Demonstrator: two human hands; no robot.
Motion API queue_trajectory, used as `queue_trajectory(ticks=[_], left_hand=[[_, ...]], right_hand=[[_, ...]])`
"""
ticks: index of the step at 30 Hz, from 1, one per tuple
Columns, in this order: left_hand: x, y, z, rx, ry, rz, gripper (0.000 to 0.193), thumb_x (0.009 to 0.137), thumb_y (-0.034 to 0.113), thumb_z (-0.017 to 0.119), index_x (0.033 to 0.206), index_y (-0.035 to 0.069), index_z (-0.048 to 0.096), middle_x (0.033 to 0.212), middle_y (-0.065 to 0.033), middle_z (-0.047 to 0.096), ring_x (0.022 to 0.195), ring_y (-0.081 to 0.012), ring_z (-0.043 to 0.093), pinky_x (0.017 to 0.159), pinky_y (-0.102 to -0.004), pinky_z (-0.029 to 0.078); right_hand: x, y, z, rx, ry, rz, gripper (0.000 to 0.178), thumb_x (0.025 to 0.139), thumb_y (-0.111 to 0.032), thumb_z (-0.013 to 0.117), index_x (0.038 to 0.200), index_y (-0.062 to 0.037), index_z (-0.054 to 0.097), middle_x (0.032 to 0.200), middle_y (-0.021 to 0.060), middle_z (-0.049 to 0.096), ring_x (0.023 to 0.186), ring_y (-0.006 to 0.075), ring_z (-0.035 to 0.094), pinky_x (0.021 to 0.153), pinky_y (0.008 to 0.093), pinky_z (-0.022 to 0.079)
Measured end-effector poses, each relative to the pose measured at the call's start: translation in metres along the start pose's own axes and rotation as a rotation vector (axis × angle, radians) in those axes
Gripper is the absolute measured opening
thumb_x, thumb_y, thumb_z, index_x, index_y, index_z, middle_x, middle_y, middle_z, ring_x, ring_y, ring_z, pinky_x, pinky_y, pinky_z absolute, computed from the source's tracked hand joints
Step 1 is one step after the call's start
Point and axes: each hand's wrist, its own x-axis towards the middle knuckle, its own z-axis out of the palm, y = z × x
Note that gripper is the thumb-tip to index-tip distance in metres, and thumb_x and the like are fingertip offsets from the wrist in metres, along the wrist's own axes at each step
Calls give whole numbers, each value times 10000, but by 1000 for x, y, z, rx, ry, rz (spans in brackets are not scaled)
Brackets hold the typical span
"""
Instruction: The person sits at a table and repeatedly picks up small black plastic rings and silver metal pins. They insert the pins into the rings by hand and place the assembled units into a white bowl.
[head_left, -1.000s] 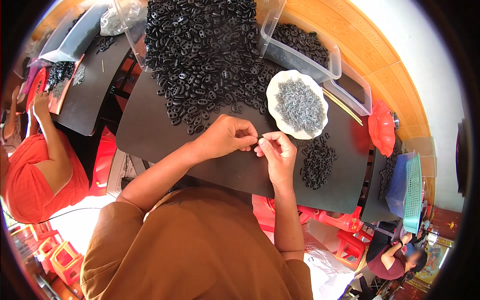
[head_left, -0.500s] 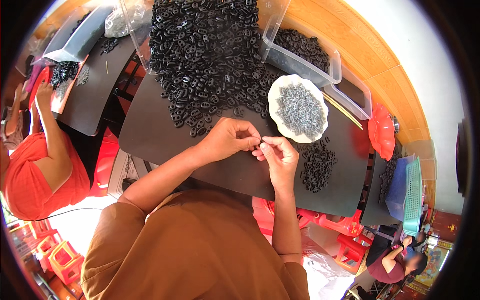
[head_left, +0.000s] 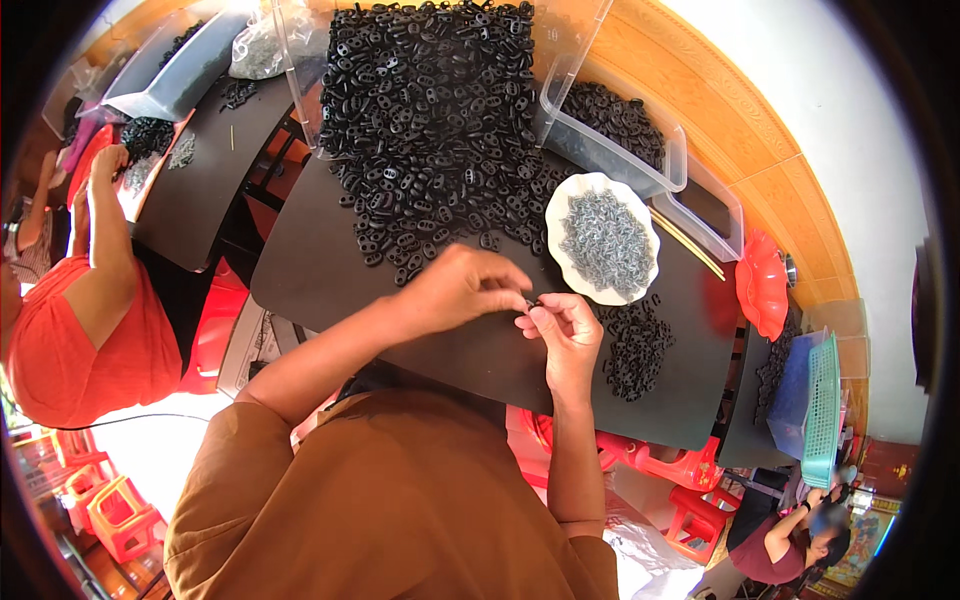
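In front of my chest, a small dark piece (head_left: 534,305) is pinched between the thumb and fingers of my right hand (head_left: 568,335). My left hand (head_left: 462,290) meets it from the left, thumb and fingertips curled close together at the piece; anything between them is too small to make out. Beyond my hands spreads a big heap of black oval plastic pieces with two holes (head_left: 430,130). A white scalloped bowl (head_left: 556,240) full of small shiny metal parts (head_left: 606,245) stands just past my right hand. Beside that hand lies a smaller pile of black pieces (head_left: 637,350).
A clear plastic bin (head_left: 610,150) of black pieces stands at the back right, near yellow sticks (head_left: 690,243) and a red scalloped dish (head_left: 763,285). At left, a person in red (head_left: 90,330) works at another table. Red stools (head_left: 125,520) stand on the floor.
My left index finger has lifted and straightened a little away from the pinch. The whole view has shifted slightly, so the table sits lower and further right. The right hand keeps its grip.
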Motion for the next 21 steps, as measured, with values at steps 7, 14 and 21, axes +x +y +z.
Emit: queue_trajectory(ticks=[7,14,21], left_hand=[[31,-24,-60,831,108,256,153,805,77,758,956,63,736,976,-50,670,945,-264,621,822,-377,536],[39,-22,-63,848,40,248,116,785,38,766,876,35,694,936,-60,670,913,-259,639,809,-364,546],[13,4,-29,308,-107,135,98,811,-2,717,900,-27,684,848,-140,700,727,-251,703,666,-342,558]], right_hand=[[3,-1,-6,188,19,49,153,950,-67,706,1076,-27,629,942,107,717,774,174,717,670,266,566],[0,-2,-5,187,27,31,111,949,-38,694,1027,-21,617,1028,132,699,841,186,711,707,278,563],[-2,-4,-1,174,-84,-34,94,957,-6,665,1021,-11,596,1038,143,690,859,195,712,733,286,573]])
